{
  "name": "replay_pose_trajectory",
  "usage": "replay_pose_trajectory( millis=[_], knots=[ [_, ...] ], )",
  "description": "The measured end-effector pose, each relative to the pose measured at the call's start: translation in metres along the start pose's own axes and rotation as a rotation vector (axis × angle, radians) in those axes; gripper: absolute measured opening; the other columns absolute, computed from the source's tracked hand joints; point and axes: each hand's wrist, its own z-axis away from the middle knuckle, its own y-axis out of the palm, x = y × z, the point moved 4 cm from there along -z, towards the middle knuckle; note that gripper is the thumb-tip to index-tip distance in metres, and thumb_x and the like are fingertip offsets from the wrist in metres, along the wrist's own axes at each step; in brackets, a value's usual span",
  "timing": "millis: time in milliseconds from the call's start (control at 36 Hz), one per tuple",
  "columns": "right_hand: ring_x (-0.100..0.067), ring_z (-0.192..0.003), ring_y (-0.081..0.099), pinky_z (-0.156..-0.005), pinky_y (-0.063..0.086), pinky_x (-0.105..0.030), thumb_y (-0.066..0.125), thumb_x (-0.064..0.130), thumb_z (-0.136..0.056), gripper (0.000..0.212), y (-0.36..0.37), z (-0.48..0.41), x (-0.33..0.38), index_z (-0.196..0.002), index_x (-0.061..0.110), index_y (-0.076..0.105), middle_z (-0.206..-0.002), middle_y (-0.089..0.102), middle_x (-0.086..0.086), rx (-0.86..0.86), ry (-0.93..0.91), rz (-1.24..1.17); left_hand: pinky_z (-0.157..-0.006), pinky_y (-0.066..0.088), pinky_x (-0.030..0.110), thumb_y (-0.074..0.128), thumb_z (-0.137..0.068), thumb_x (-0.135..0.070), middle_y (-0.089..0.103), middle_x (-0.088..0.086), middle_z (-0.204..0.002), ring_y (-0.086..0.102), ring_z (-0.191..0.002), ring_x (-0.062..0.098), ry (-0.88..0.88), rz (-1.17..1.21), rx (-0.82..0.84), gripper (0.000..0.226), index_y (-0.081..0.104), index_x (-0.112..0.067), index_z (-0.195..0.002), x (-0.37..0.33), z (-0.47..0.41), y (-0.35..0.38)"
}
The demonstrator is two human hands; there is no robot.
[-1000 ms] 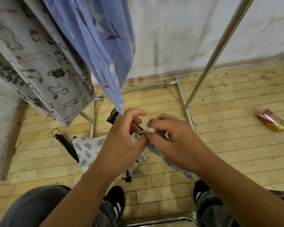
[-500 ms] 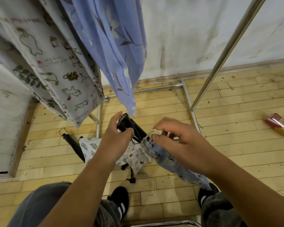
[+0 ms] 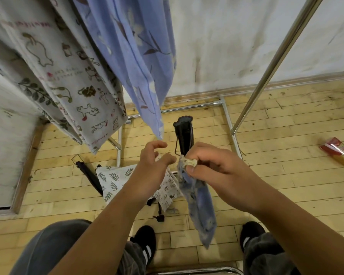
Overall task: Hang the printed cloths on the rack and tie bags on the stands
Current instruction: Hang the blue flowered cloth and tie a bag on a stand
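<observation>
This looks like a plain, well-worn room in a home rather than a shop or lab, though I see only one corner of it. Beyond my right hand (image 3: pixel 216 165) a stained white wall (image 3: pixel 246 46) meets a scuffed plank floor (image 3: pixel 296 155). A steel rack (image 3: pixel 274 62) rises past that hand, printed cloths (image 3: pixel 68 76) hang above my left hand (image 3: pixel 153 167), and a crumpled wrapper (image 3: pixel 338 153) lies well right of both.

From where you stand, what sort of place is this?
Probably a plain indoor room used for hanging or drying fabric. A metal rack stands on a worn wooden plank floor against a stained white wall, and printed cloths hang at the left.
</observation>
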Motion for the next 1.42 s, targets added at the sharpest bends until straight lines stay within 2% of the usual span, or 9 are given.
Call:
replay_pose_trajectory(
  millis=[167, 333, 611, 722, 861, 1000, 1194, 1333, 1417],
  knots=[
    [-0.02, -0.08, 0.056, -0.072, 0.045, -0.023, 0.06, 0.02, -0.093, 0.02, 0.001, 0.0, -0.001, -0.077, 0.007, 0.062, -0.085, 0.056, -0.005, 0.022, -0.01, 0.005, -0.116, 0.04, 0.049, 0.071, -0.094, -0.041, 0.043, -0.01, -0.156, 0.046, -0.139, 0.013, 0.04, 0.165, -0.07, 0.071, 0.028, -0.038, -0.151, -0.006, 0.001, -0.006],
    [-0.012, -0.078, 0.057, -0.072, 0.044, -0.016, 0.061, 0.009, -0.096, 0.019, 0.003, 0.003, 0.001, -0.077, 0.008, 0.062, -0.085, 0.057, 0.0, 0.075, 0.0, 0.016, -0.108, 0.04, 0.04, 0.08, -0.078, -0.058, 0.035, -0.012, -0.163, 0.043, -0.143, 0.009, 0.078, 0.118, -0.007, 0.108, 0.014, -0.043, -0.161, -0.005, 0.002, -0.004],
    [-0.013, -0.078, 0.052, -0.072, 0.042, -0.016, 0.06, 0.014, -0.092, 0.016, 0.008, 0.003, 0.004, -0.081, 0.002, 0.06, -0.084, 0.055, -0.003, 0.139, 0.003, -0.015, -0.107, 0.033, 0.037, 0.077, -0.091, -0.035, 0.035, -0.023, -0.158, 0.034, -0.144, 0.003, 0.147, -0.029, 0.061, 0.079, 0.02, -0.062, -0.138, -0.002, 0.002, 0.0],
    [-0.021, -0.077, 0.053, -0.072, 0.044, -0.022, 0.059, 0.01, -0.093, 0.015, 0.01, 0.003, 0.006, -0.08, 0.002, 0.06, -0.082, 0.056, -0.006, 0.158, -0.01, -0.061, -0.106, 0.034, 0.033, 0.076, -0.091, -0.034, 0.04, -0.04, -0.13, 0.037, -0.138, -0.003, 0.164, -0.049, 0.064, 0.074, 0.023, -0.066, -0.13, -0.004, 0.004, 0.001],
    [-0.021, -0.091, 0.067, -0.084, 0.052, -0.036, 0.063, 0.005, -0.098, 0.012, 0.01, 0.005, 0.006, -0.094, 0.007, 0.075, -0.095, 0.071, -0.004, 0.18, 0.025, -0.032, -0.105, 0.044, 0.037, 0.076, -0.079, -0.057, 0.051, -0.03, -0.126, 0.049, -0.123, -0.009, 0.178, -0.103, 0.035, 0.07, 0.028, -0.07, -0.128, -0.006, 0.003, -0.001],
    [-0.017, -0.093, 0.069, -0.082, 0.054, -0.028, 0.062, 0.01, -0.099, 0.016, 0.007, 0.003, 0.006, -0.095, 0.011, 0.077, -0.094, 0.074, -0.001, 0.131, 0.039, -0.015, -0.1, 0.053, 0.041, 0.068, -0.097, -0.042, 0.067, -0.017, -0.111, 0.064, -0.104, 0.002, 0.232, -0.132, 0.041, 0.039, 0.049, -0.057, -0.127, -0.012, 0.006, -0.001],
    [-0.004, -0.092, 0.065, -0.079, 0.044, -0.008, 0.062, 0.013, -0.1, 0.019, -0.002, 0.001, 0.005, -0.089, 0.016, 0.078, -0.087, 0.071, 0.016, 0.0, 0.039, 0.052, -0.11, 0.047, 0.036, 0.059, -0.102, -0.043, 0.056, -0.018, -0.139, 0.053, -0.128, -0.003, 0.274, -0.16, 0.106, 0.04, 0.05, -0.056, -0.139, -0.015, 0.008, 0.003],
    [-0.011, -0.093, 0.063, -0.081, 0.049, -0.025, 0.062, 0.028, -0.099, 0.02, -0.008, -0.002, -0.003, -0.084, 0.024, 0.075, -0.086, 0.07, 0.009, -0.126, 0.038, 0.143, -0.106, 0.05, 0.028, 0.059, -0.102, -0.04, 0.059, -0.03, -0.136, 0.053, -0.125, -0.012, 0.288, -0.137, 0.174, 0.047, 0.047, -0.054, -0.145, -0.021, 0.013, 0.006],
    [-0.012, -0.091, 0.067, -0.08, 0.053, -0.023, 0.061, 0.019, -0.1, 0.022, -0.01, -0.003, -0.003, -0.082, 0.02, 0.074, -0.085, 0.072, 0.006, -0.159, 0.029, 0.119, -0.105, 0.048, 0.023, 0.058, -0.103, -0.04, 0.053, -0.031, -0.144, 0.049, -0.131, -0.012, 0.315, -0.143, 0.197, 0.05, 0.043, -0.057, -0.147, -0.023, 0.015, 0.007]
  ],
)
